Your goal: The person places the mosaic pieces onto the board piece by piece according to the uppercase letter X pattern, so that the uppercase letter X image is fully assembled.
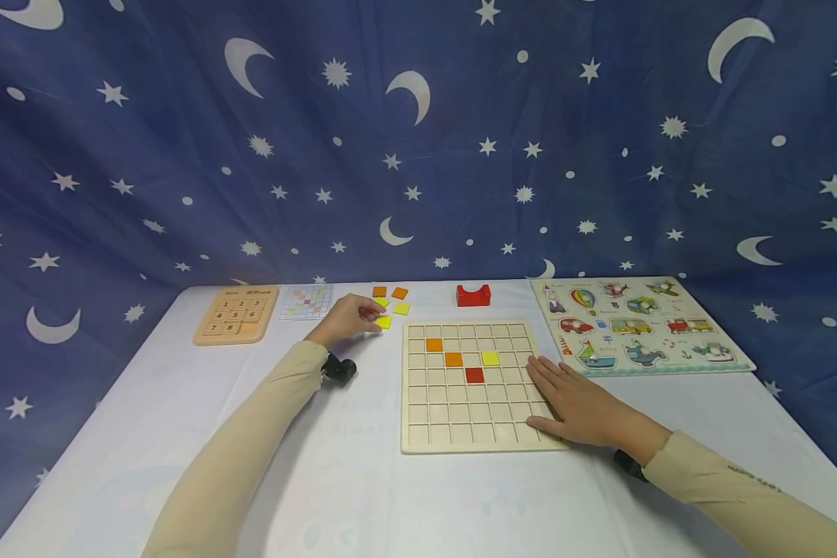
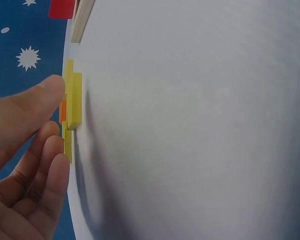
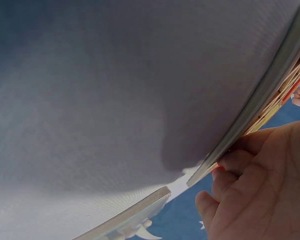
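Observation:
My left hand (image 1: 349,319) reaches to the loose square tiles at the back, thumb and fingers apart around a gap. Its fingertips are right by a yellow tile (image 1: 384,322); in the left wrist view a yellow tile (image 2: 76,101) shows just beyond the thumb. Two more yellow tiles and two orange tiles (image 1: 400,293) lie close by. My right hand (image 1: 577,401) rests flat with straight fingers over the right edge of the wooden grid board (image 1: 413,443). On the board lie two orange tiles (image 1: 453,359), one red tile (image 1: 475,376) and one yellow tile (image 1: 490,358).
A number puzzle (image 1: 236,315) and a printed colour-grid card (image 1: 306,302) lie at the back left. Behind the board stands a red block (image 1: 473,296) with a curved notch. A vehicle picture puzzle (image 1: 642,325) lies at the back right, close to my right hand.

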`<state>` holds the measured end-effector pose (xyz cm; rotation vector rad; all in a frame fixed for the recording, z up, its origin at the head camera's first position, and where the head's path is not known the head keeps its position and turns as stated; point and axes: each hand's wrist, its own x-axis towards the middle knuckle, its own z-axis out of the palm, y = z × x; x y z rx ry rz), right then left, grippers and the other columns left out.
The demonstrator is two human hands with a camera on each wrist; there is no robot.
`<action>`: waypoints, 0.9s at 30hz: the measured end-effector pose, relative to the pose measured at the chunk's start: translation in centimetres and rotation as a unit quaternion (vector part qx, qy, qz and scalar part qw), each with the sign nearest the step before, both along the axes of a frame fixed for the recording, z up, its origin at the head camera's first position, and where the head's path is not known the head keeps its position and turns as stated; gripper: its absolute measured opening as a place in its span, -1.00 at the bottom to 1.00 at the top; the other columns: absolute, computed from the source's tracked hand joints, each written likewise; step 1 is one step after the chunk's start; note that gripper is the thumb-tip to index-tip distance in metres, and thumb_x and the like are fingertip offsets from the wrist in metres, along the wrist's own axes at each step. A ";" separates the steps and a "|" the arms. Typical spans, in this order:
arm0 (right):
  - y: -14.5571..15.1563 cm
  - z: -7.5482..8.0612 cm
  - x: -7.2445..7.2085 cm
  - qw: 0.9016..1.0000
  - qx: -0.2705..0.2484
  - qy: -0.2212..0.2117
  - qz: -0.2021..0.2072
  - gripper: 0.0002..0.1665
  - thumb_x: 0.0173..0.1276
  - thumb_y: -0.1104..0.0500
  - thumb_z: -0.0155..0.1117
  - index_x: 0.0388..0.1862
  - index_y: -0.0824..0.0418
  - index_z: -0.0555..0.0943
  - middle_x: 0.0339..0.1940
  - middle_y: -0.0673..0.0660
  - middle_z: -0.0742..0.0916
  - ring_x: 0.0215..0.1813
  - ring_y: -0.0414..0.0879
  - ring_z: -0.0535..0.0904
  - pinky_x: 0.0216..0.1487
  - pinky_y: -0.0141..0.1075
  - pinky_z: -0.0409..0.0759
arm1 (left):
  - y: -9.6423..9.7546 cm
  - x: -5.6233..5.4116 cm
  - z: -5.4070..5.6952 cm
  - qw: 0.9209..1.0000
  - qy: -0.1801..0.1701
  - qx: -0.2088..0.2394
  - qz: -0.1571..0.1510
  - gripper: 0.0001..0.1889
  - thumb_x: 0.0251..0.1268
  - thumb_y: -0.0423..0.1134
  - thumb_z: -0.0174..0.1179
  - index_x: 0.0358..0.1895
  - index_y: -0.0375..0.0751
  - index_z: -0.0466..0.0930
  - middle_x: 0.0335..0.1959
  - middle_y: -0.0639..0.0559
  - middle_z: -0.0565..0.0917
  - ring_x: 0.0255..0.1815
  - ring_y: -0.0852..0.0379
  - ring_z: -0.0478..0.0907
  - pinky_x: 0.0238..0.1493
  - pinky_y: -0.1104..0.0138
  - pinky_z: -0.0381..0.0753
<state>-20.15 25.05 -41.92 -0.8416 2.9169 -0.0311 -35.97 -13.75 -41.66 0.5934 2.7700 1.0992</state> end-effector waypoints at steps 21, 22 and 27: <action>-0.1 0.0 0.0 1.000 0.001 0.000 -0.003 0.03 0.33 -0.39 -0.11 0.45 0.36 0.11 0.49 0.28 0.21 0.50 0.19 0.09 0.45 0.08 0.11 | 0.5 -0.7 -0.4 0.998 -0.045 -0.010 0.030 -0.65 0.01 -0.45 0.35 -0.05 -0.35 0.65 -0.08 -0.21 0.66 -0.18 0.05 0.56 -0.12 0.35 0.56; -0.1 0.1 0.0 1.000 0.000 0.000 -0.003 0.03 0.33 -0.39 -0.10 0.45 0.36 0.11 0.49 0.28 0.21 0.50 0.19 0.09 0.44 0.09 0.11 | 0.5 -0.7 -0.4 0.998 -0.047 -0.009 0.030 -0.65 0.01 -0.45 0.35 -0.05 -0.35 0.65 -0.08 -0.22 0.66 -0.17 0.05 0.56 -0.11 0.34 0.56; -0.1 0.1 0.1 1.000 0.000 -0.002 -0.003 0.03 0.33 -0.39 -0.11 0.45 0.37 0.10 0.49 0.28 0.21 0.50 0.19 0.09 0.44 0.08 0.11 | 0.5 -0.7 -0.5 0.998 -0.046 -0.012 0.027 -0.66 0.03 -0.46 0.33 -0.05 -0.35 0.65 -0.06 -0.22 0.66 -0.16 0.04 0.56 -0.07 0.32 0.57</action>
